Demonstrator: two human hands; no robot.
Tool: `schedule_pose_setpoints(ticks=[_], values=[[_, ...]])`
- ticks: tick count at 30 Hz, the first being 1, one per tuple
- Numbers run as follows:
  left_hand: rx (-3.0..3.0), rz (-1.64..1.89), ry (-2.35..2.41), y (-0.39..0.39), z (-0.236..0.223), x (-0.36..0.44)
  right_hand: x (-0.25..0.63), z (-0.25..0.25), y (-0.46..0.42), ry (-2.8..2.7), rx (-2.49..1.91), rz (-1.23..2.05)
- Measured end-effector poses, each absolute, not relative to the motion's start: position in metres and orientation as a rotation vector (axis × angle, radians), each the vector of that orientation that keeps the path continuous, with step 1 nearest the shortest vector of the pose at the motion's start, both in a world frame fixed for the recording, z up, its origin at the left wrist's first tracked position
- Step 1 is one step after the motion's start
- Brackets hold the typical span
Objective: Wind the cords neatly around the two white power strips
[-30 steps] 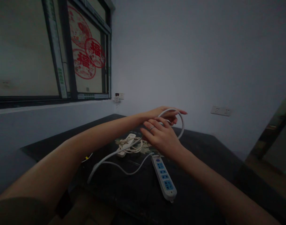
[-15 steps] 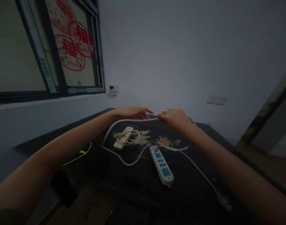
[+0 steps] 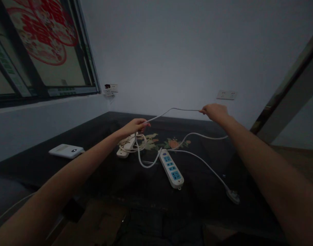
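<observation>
A white power strip [image 3: 171, 168] with blue sockets lies on the dark table, its white cord [image 3: 158, 117] running up into both hands. My left hand [image 3: 136, 126] pinches the cord above the table, with a loop hanging below it. Further right and higher, my right hand [image 3: 214, 112] is closed on another stretch of the same cord, which spans the gap between the hands with a slight bend. The cord's plug [image 3: 233, 196] rests on the table at the right. Just below my left hand lies a second white power strip [image 3: 123, 152], its thin cord bundled on it.
The dark table [image 3: 94, 177] has a flower pattern in its middle. A white power bank-like device [image 3: 66, 151] lies at the left, partly by my forearm. Wall sockets [image 3: 226, 95] sit behind the table at right, others [image 3: 111, 89] near the window.
My hands have moved apart, the right one up and to the right, stretching the cord between them. My left hand has closed on the cord. The view has turned somewhat to the right.
</observation>
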State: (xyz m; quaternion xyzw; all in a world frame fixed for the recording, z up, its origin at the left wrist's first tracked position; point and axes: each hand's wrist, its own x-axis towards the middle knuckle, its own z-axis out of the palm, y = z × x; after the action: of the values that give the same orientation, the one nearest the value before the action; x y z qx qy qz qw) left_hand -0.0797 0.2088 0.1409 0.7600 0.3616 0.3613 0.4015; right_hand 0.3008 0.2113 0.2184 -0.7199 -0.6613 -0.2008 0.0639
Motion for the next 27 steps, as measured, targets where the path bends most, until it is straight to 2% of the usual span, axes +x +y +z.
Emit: schedule_pose_setpoints(ticks=[3, 5, 15, 21, 27], values=[[1.733, 1.151, 1.039, 0.243, 0.135, -0.053, 0.328, 0.195, 0.22, -1.945, -2.297, -0.499], [1.673, 1.171, 1.151, 0.263, 0.131, -0.038, 0.344, 0.175, 0.226, -1.886, -2.362, -0.444], [1.29, 0.911, 1.228, 0.346, 0.081, -0.006, 0.388, 0.073, 0.278, -1.647, -2.592, -0.125], [1.248, 0.778, 1.278, 0.376, 0.062, -0.01, 0.396, 0.036, 0.307, -1.69, -2.611, 0.032], [1.485, 0.776, 1.478, 0.38, 0.038, -0.004, 0.396, 0.015, 0.313, -1.8, -2.541, 0.103]])
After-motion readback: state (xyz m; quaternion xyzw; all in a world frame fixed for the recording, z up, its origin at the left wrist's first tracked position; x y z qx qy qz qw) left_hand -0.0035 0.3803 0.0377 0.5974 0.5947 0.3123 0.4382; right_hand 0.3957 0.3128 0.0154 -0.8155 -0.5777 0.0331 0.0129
